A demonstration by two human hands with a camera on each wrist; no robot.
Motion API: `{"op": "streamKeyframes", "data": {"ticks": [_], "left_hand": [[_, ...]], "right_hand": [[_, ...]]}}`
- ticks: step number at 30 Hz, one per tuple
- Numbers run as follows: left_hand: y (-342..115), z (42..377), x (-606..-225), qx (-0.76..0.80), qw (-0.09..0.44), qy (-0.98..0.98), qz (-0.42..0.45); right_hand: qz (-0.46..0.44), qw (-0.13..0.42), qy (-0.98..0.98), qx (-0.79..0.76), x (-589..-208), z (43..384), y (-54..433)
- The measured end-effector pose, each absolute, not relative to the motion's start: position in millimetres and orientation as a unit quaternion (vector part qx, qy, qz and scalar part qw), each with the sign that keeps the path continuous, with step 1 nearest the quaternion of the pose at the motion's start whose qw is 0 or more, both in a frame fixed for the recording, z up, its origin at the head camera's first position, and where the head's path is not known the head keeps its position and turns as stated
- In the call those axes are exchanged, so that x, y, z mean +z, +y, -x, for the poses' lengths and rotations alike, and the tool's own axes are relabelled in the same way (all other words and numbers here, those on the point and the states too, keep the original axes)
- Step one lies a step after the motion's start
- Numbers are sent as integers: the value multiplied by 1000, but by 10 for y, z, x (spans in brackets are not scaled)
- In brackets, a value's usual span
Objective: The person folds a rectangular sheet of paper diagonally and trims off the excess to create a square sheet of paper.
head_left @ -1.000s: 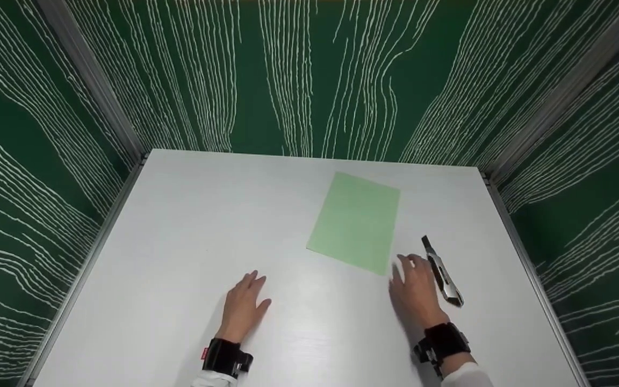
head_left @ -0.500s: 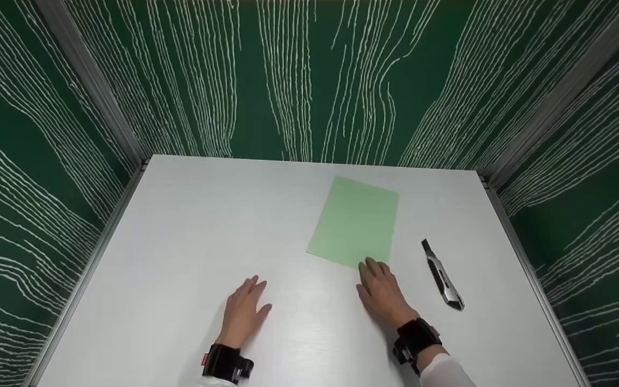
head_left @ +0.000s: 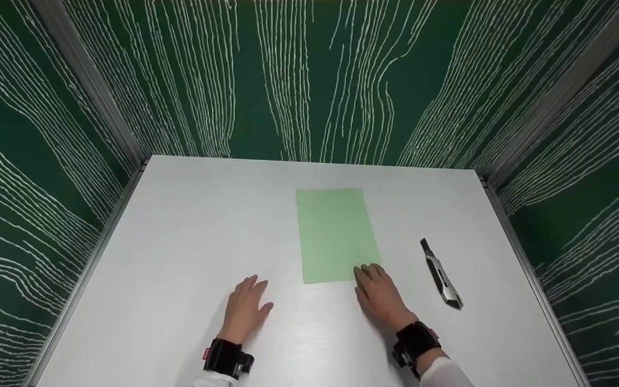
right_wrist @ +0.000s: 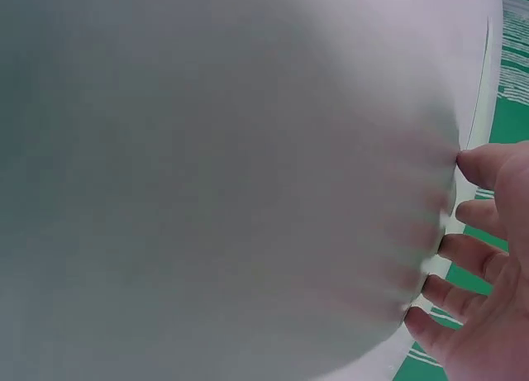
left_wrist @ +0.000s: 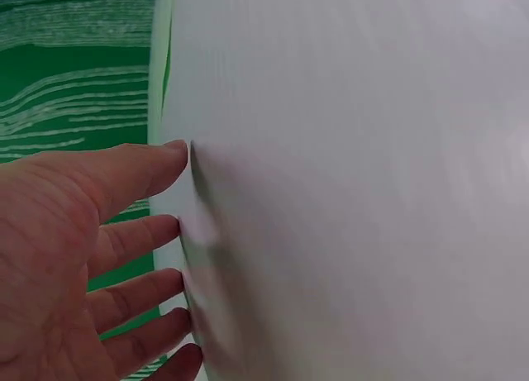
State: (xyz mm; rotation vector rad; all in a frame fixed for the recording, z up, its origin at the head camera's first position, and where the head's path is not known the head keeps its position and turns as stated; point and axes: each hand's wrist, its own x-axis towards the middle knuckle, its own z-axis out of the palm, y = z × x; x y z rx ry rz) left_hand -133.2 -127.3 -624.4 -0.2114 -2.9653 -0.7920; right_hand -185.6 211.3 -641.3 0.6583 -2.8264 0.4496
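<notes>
A light green sheet of paper (head_left: 336, 234) lies flat near the middle of the white table (head_left: 207, 215). The fingertips of my right hand (head_left: 382, 293) rest on the sheet's near right corner and cover it; the right wrist view shows the same fingers (right_wrist: 475, 257) spread, tips down on the surface. My left hand (head_left: 244, 309) rests on the bare tabletop, left of the sheet and apart from it, fingers relaxed and thumb out to the side. In the left wrist view its fingertips touch the white surface, holding nothing.
A utility knife (head_left: 442, 275) with a silver and black body lies on the table to the right of my right hand. Green panels (head_left: 256, 80) with pale wavy lines stand behind the table and on both sides, joined by grey posts (head_left: 94, 80).
My right hand moved left from beside the utility knife onto the paper. The sheet has since turned anticlockwise and shifted left and nearer, now almost straight. The left hand stayed in place.
</notes>
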Motion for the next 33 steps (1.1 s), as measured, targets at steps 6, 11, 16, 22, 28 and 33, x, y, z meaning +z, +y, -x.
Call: {"op": "streamKeyframes", "data": {"ticks": [6, 11, 16, 22, 28, 33], "left_hand": [[-1143, 1381, -6160, -282, -12, -950, 131], [-929, 1434, -6074, -264, -62, -942, 199], [-732, 1476, -6015, -214, -90, -943, 240], [-644, 1515, -6065, -117, -92, -957, 248], [-652, 1538, -6105, -134, -97, -958, 236], [-647, 1561, -6099, -146, -80, -960, 226]], "right_hand": [[-246, 94, -951, 164, -6397, 1828, 2074], [-274, 63, -942, 184, -6343, 1810, 2052], [-283, 22, -939, 196, -6299, 1780, 2040], [-300, 23, -936, 184, -6305, 1761, 2001], [-298, 21, -937, 181, -6293, 1742, 1992], [-292, 8, -937, 191, -6265, 1724, 2015]]}}
